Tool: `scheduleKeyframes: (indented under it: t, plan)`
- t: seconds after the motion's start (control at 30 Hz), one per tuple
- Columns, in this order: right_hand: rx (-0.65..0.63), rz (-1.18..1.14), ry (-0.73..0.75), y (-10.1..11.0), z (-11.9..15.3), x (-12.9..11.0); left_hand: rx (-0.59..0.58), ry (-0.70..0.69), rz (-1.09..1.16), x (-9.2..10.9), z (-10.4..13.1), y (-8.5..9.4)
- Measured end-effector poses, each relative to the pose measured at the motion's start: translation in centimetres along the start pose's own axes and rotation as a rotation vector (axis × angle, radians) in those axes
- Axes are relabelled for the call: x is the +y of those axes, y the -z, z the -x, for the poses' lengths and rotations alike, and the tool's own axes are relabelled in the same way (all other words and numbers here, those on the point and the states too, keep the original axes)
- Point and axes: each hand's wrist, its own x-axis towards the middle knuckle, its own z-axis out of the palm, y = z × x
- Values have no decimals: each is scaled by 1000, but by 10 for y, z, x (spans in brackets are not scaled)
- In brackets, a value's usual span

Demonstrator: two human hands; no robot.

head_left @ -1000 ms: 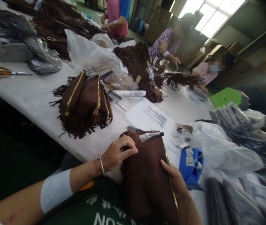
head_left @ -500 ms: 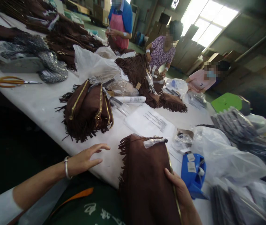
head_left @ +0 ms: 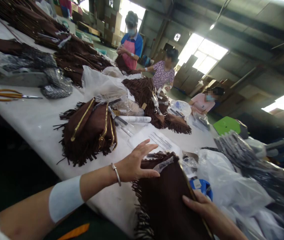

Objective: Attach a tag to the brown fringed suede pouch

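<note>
A brown fringed bag (head_left: 169,196) with a gold zip edge is tilted up at the table's near side. My right hand (head_left: 204,206) grips its right edge, thumb on the front face and the other fingers hidden behind. Over the bag's upper left corner reaches my left hand (head_left: 138,163), fingers spread and holding nothing. Its thumb lies close to a clear plastic-wrapped strip (head_left: 164,164) along the bag's top; whether they touch I cannot tell. Another brown fringed bag (head_left: 88,130) with gold zips stands on the table left of my hands.
Orange-handled scissors (head_left: 14,95) lie at the left edge, near silvery wrapped bundles (head_left: 57,78). A printed sheet (head_left: 157,138) lies beyond the bag. At right are a blue tape dispenser-like object (head_left: 203,187) and clear plastic bags (head_left: 232,176). Several co-workers stand across the table (head_left: 32,113).
My left hand has moved right and up from beside the bag to over its top corner. My right hand still grips the bag, which has shifted slightly down and right.
</note>
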Motion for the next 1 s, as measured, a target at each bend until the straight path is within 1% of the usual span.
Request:
scheduleKeyframes:
  t: [0.07, 0.13, 0.23, 0.3, 0.4, 0.53, 0.63, 0.7, 0.77, 0.8, 0.87, 0.93, 1.0]
  plan:
    - [-78, 96, -43, -2, 7, -9, -91, -60, -25, 0, -20, -7]
    - [-134, 186, -87, -4, 13, -16, -241, -125, -21, -2, -35, -10]
    - [-169, 329, -113, -1, 16, -25, -514, -146, -44, -7, -46, -7]
    - [-195, 416, -122, 3, 16, -28, -626, -135, -99, -11, -48, -2]
    - [-213, 512, -151, 10, 12, -31, -685, -142, -164, -17, -47, 5]
    - [-245, 540, -181, 13, 5, -34, -720, -79, -195, -26, -44, 8]
    - [-286, 527, -171, 12, 0, -37, -707, -51, -174, -33, -42, 7]
    - [-302, 535, -148, 13, -4, -40, -654, -38, -158, -37, -43, 5]
    - [-274, 575, -118, 18, -9, -48, -566, -49, -175, -41, -50, 5]
    - [-239, 617, -93, 20, -11, -53, -511, -70, -196, -42, -56, 5]
    - [-124, 758, 2, 26, -12, -69, -398, -144, -249, -40, -73, 9]
    - [31, 970, 154, 30, -10, -86, -313, -236, -315, -35, -90, 17]
    - [202, 1193, 311, 30, -5, -95, -245, -326, -389, -27, -101, 25]
